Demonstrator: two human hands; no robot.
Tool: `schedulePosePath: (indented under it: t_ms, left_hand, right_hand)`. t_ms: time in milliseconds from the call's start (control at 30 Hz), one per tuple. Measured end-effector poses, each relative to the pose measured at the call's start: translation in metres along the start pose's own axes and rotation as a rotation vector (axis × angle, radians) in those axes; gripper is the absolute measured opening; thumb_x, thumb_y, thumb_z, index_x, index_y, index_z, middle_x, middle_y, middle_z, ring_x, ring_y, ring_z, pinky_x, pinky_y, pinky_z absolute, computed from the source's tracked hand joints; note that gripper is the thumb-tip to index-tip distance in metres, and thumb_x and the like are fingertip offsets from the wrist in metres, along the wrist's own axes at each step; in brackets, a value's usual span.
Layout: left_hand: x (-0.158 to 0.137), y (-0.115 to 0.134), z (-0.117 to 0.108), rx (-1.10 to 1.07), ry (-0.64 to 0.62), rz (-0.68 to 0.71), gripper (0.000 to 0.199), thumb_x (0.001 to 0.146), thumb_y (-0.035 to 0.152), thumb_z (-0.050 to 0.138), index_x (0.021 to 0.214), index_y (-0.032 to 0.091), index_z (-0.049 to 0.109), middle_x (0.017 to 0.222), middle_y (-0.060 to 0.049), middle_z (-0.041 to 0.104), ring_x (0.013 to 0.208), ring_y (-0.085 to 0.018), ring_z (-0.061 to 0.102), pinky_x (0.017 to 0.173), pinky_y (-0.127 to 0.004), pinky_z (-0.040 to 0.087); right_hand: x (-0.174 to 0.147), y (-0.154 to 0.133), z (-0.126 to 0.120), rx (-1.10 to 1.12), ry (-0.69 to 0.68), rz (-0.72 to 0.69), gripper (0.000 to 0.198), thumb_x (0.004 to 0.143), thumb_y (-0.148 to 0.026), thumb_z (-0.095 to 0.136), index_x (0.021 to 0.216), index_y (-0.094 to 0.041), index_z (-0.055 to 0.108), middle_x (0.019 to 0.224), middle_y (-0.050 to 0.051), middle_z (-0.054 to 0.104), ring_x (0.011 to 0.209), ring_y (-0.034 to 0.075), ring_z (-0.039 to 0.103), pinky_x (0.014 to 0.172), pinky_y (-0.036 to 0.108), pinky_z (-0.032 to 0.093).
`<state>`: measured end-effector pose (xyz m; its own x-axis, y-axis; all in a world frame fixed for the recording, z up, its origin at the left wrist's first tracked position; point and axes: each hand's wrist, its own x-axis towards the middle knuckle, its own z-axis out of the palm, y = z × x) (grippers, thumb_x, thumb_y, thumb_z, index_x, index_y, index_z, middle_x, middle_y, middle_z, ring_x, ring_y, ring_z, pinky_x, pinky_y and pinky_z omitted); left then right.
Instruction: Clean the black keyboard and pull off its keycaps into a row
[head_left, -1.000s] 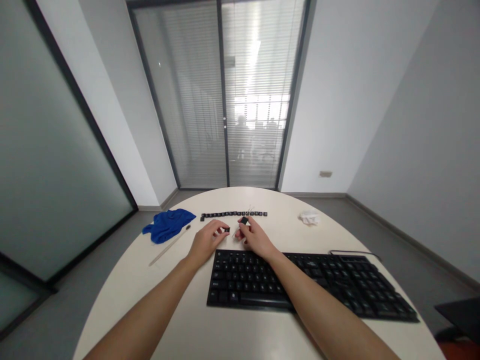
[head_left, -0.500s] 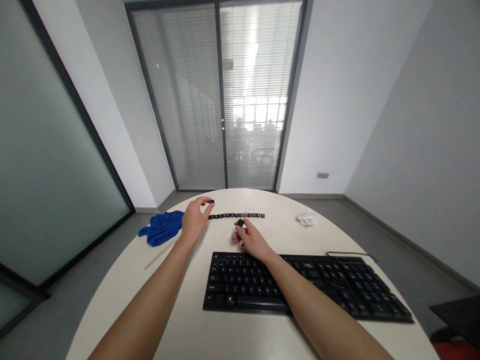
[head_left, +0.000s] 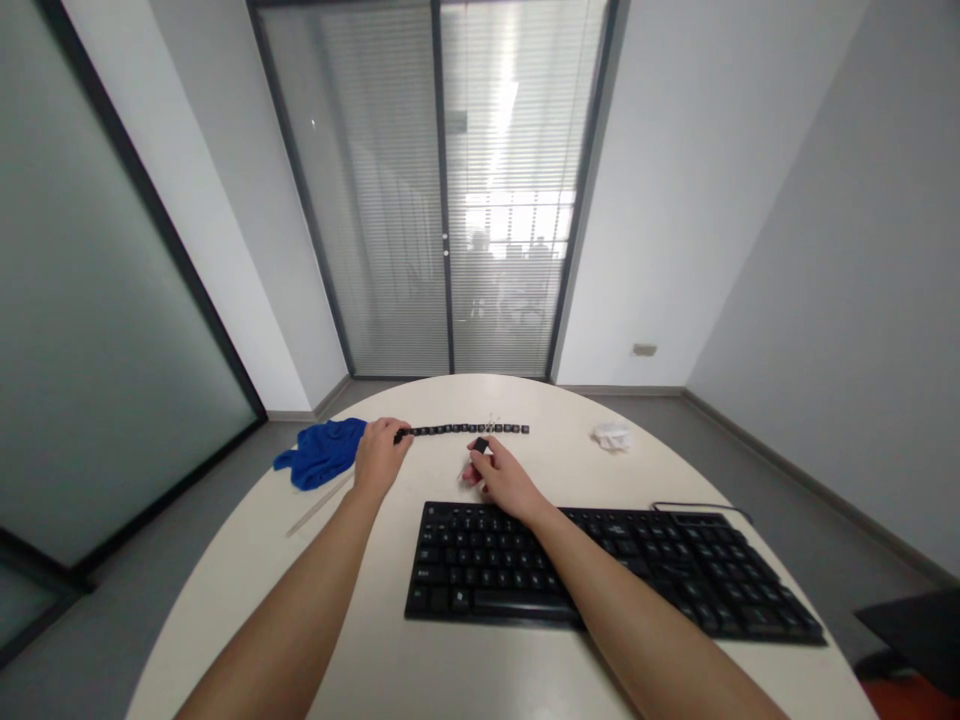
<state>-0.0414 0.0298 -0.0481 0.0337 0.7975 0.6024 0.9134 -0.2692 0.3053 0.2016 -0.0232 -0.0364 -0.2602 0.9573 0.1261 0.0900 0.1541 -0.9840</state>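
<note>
My left hand (head_left: 381, 457) rests at the left end of a row of small black keycaps (head_left: 456, 428), its fingertips closed on a keycap (head_left: 402, 435) there. The fingers partly hide that cap. Closer to the middle, my right hand (head_left: 504, 482) grips a keycap puller (head_left: 481, 445) with a black handle and thin pale wires, one end of which sticks up over the row. Under my right forearm lies a black keyboard (head_left: 510, 607), its top row of keys partly out of clear view.
A crumpled blue cloth (head_left: 324, 455) lies left of my left hand, with a thin pale stick (head_left: 319, 507) beside it. Crumpled white tissue (head_left: 612, 436) sits on the right of the round table (head_left: 375, 660). The keyboard's cable (head_left: 705, 506) curls behind it.
My left hand has come down and left with the keycap, from above the row to its left end on the table. My right hand stays in place with the puller.
</note>
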Motion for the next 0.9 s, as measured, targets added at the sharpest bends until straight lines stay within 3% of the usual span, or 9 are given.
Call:
schedulePosePath:
  t_ms: [900]
  left_hand:
    - [-0.002,-0.004,0.011,0.088,-0.049,-0.078,0.021,0.084,0.023,0.065,0.104,0.020,0.068,0.110,-0.008,0.066,0.107,-0.028,0.056,0.094,-0.037,0.045]
  right_hand:
    - [-0.003,-0.004,-0.001,-0.059,-0.019,-0.014,0.025,0.093,-0.045,0.049,0.102,-0.022,0.047,0.076,0.000,0.068,0.068,0.016,0.063,0.059,0.027,0.044]
